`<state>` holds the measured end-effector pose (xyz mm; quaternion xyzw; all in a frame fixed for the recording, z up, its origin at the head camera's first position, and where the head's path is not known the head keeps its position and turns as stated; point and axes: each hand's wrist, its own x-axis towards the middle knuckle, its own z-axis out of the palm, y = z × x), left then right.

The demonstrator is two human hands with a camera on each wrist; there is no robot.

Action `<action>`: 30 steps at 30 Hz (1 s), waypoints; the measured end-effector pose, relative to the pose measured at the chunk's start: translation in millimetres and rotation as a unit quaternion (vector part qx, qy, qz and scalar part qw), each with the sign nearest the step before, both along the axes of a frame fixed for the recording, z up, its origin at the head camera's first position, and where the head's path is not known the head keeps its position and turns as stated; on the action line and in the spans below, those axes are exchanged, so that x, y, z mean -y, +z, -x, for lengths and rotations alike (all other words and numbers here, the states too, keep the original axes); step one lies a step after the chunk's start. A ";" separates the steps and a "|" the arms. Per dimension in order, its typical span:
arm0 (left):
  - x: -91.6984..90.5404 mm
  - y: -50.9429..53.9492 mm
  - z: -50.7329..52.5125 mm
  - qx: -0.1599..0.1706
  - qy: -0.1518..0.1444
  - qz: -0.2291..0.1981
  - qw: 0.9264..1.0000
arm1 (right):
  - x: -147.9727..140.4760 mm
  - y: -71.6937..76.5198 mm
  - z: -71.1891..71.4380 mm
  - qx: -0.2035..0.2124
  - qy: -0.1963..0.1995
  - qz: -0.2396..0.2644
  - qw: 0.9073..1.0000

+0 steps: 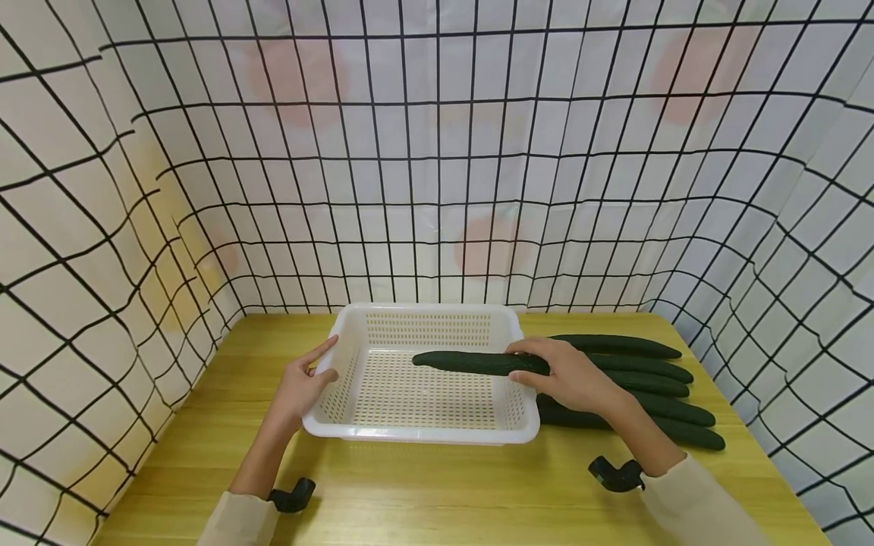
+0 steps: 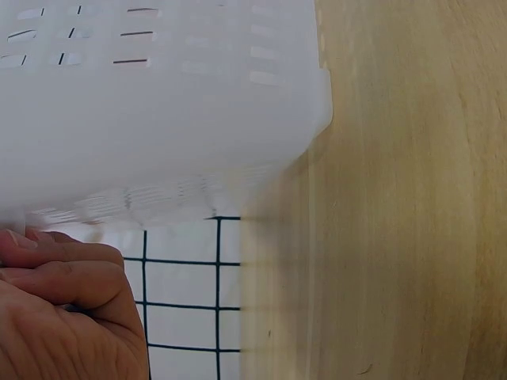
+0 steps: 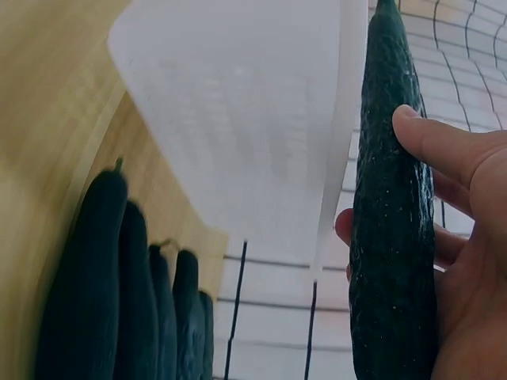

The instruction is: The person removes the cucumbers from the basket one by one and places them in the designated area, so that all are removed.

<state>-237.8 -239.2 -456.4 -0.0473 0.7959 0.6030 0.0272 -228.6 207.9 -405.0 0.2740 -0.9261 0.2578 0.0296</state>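
Note:
A white perforated plastic basket [image 1: 419,434] stands on the wooden table, its inside showing no contents. My left hand [image 1: 306,387] grips the basket's left rim, the thumb over the edge; the left wrist view shows curled fingers beside the basket wall [image 2: 158,134]. With my right hand [image 1: 573,375] I hold a long dark green cucumber [image 1: 464,363] by its right part. It lies roughly level over the basket's right rim, its far end above the basket's inside. In the right wrist view, thumb and fingers clasp the cucumber [image 3: 392,222] from either side.
Several more cucumbers [image 1: 624,346] lie side by side on the table right of the basket, partly hidden by my right hand and forearm. Black wire grid [image 1: 437,159] over pale sheeting encloses the back and sides of the table [image 1: 423,493].

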 end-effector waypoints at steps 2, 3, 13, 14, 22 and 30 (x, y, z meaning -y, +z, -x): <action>-0.1 -0.2 0.0 0.000 0.000 0.000 1.000 | -8.6 -1.4 -1.2 0.003 -0.008 0.009 1.000; 0.0 -0.3 0.0 0.000 0.000 0.001 1.000 | -12.8 -2.3 -2.0 0.005 -0.011 0.012 1.000; 1.1 -2.8 1.6 -0.001 0.001 -0.005 1.000 | -56.6 -8.1 -13.0 0.007 -0.053 0.024 0.998; 1.2 -2.8 1.8 -0.001 0.001 -0.005 1.000 | -60.9 -8.7 -14.4 0.005 -0.055 0.025 0.998; 1.5 -0.1 1.3 -0.003 -0.002 -0.004 1.000 | -89.5 -14.3 -27.7 -0.009 -0.075 0.033 0.997; 1.0 -1.6 0.5 -0.002 -0.001 0.000 1.000 | -119.2 -20.8 -42.5 -0.025 -0.095 0.033 0.995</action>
